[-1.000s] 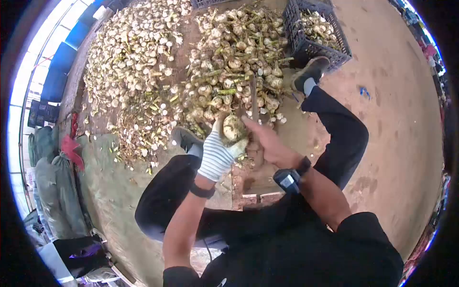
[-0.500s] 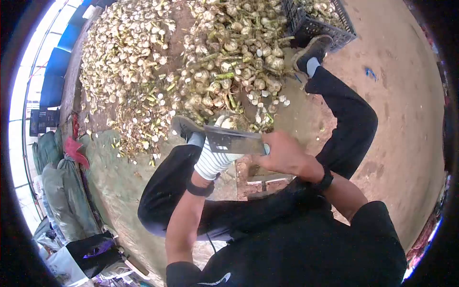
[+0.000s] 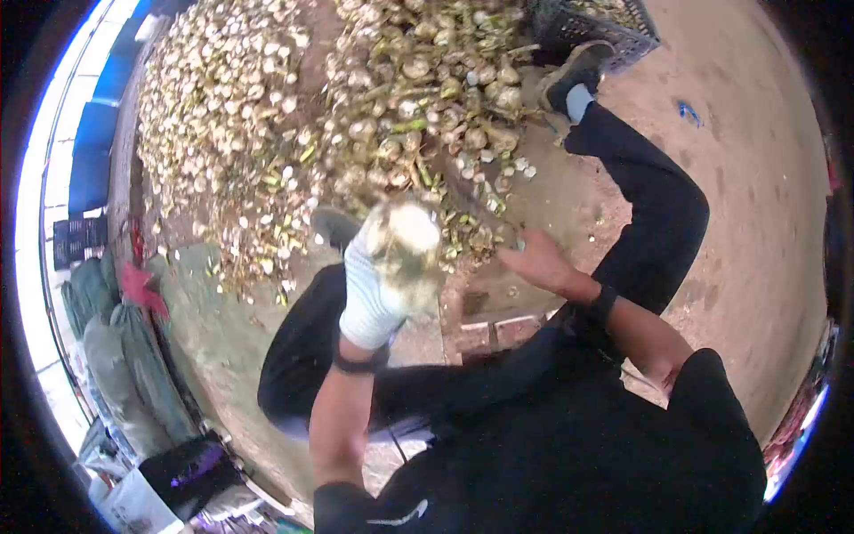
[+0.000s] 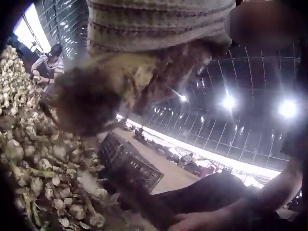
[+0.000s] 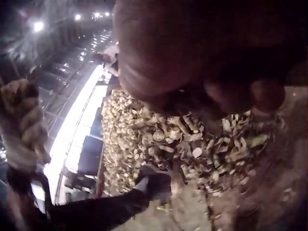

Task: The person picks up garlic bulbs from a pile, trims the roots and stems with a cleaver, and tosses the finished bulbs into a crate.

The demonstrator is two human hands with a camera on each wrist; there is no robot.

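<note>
centrally, the left hand [image 3: 367, 298] grips a pale bulb [image 3: 411, 233], fingers best placed below its top; beside it, the right hand [image 3: 544, 263] grips a blurred tool [image 3: 474, 205], probably a knife.

2 hands [image 3: 366, 298] [image 3: 541, 265], 1 glove [image 3: 358, 313], 1 held bulb [image 3: 407, 245], 1 knife [image 3: 479, 206] (blurred), 2 bulb heaps [image 3: 222, 107] [image 3: 427, 98] (bulbs uncountable), 2 wristbands [image 3: 358, 361] [image 3: 603, 304], 2 shoes [image 3: 333, 228] [image 3: 576, 76], 1 other person [image 4: 51, 62].

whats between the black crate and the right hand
Head view: the right shoe by the black crate, then ground before the right hand.
</note>
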